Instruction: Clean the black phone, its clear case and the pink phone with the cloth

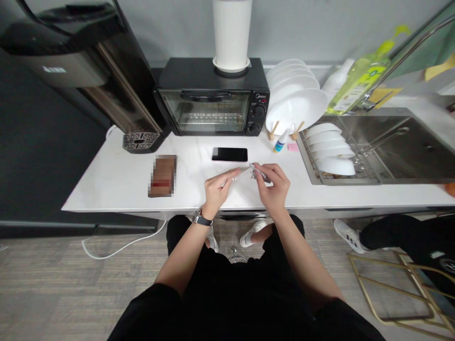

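Above the front of the white counter [117, 182], my two hands are close together. Between thumb and fingers, my right hand [275, 185] holds a small grey-white bunched item [253, 171]; too little of it shows to name its kind. A thin pale, partly see-through strip [242, 172] runs from it toward my left hand [217, 188]. The fingers of that hand are closed together at the strip's other end, where something clear and shiny shows. Just behind my hands, a black-screened phone [229, 154] lies flat on the counter.
A blurred-out brown rectangular item [162, 176] lies at left, near a tall drink machine [142, 141]. Behind stand a toaster oven [213, 76], racked white plates [296, 104] and a small bottle [280, 142]. Bowls [332, 149] sit in the sink [408, 156]. Another person's leg [384, 232] shows at right.
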The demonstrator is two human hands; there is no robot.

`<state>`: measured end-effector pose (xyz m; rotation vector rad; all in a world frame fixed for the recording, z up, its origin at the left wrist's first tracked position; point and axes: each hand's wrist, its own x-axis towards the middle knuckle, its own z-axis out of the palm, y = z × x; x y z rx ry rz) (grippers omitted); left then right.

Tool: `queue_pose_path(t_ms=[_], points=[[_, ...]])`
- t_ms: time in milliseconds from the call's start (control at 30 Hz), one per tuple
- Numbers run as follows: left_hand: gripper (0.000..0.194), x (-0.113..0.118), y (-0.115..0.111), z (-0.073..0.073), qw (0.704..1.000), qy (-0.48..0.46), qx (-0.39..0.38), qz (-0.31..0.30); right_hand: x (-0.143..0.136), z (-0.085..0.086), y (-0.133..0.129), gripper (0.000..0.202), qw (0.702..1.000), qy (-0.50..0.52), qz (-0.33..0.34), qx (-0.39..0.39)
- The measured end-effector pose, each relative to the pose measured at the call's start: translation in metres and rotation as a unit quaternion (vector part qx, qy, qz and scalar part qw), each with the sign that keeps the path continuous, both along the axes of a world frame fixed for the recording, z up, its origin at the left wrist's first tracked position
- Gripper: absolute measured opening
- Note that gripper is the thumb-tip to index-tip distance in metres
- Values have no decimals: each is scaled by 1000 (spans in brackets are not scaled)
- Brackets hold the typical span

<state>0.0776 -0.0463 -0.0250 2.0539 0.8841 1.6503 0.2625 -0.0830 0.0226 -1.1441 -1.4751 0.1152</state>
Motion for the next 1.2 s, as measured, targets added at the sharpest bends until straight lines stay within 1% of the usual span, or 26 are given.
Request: queue_pose_path(t_ms=[133,267,400,533,600,700,833,967,1100,1200], points=[[28,0,0,-1,1000,1,0,2,-5,0,-3,22,1000,9,0,1],[26,0,1,-1,1000,5,9,6,-22,-2,-12,25,998,-24,46,31],[26,-2,0,-1,999,18,-11,24,-34,-4,-18,28,994,-50,80,54],[26,-2,0,-2,999,23,-10,28,-28,-3,-16,30,993,-61,88,51],[25,-2,0,-2,1000,15,-10,24,-20,-2,-13,28,996,-49,69,33],[25,-1,0,-1,1000,14,-8,14,-10,0,-6,24,1000,-1,30,2],[27,0,0,2,1000,18,9,6,-4,3,-2,21,1000,17,21,-8],[27,1,0,1,1000,12,9,5,-11,2,-4,23,1000,15,19,-10],[24,0,0,-1,1000,14,-6,20,-25,-1,-12,25,998,-18,65,18],[25,0,-1,-1,999,18,-27,26,-30,-2,-17,27,996,-32,82,28]])
